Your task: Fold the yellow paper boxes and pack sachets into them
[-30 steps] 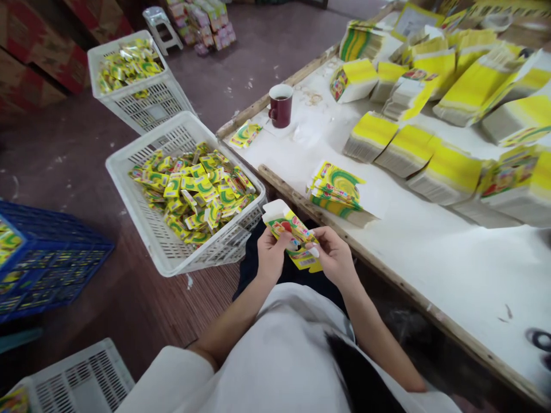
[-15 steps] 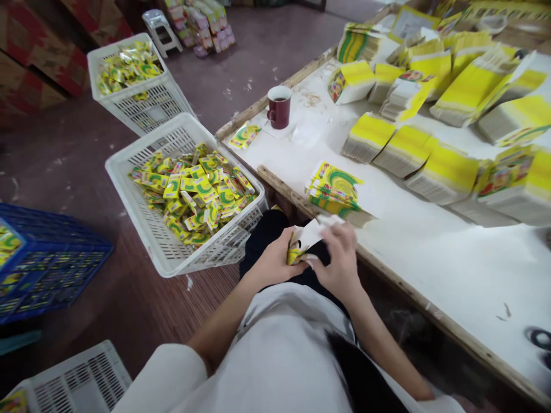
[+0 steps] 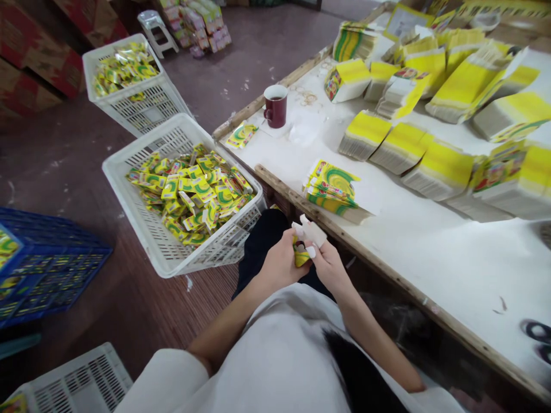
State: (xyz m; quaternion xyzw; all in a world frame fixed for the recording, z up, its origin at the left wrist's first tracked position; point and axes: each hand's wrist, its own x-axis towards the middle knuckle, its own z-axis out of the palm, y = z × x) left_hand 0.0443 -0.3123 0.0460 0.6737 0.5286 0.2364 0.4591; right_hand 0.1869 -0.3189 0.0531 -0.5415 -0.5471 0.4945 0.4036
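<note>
Over my lap, my left hand (image 3: 282, 263) is wrapped around a small yellow and green carton (image 3: 302, 257), its end showing an opening. My right hand (image 3: 330, 265) closes in from the other side, with thumb and fingers at the carton's end. White shows around the right fingertips; whether it is carton flap or finger coverings, I cannot tell. Just beyond my hands, a stack of flat yellow-green cartons (image 3: 332, 186) lies at the table's edge.
Left of my lap, a white basket (image 3: 161, 265) holds many small cartons, with another white basket (image 3: 124, 109) behind it. A blue crate (image 3: 51, 258) stands farther left. On the white table (image 3: 430, 269) are a maroon mug (image 3: 275, 109) and bundled yellow cartons (image 3: 402, 148).
My right hand has moved left and down, closer to my left hand. The white flap that stood up from the carton no longer shows as plainly.
</note>
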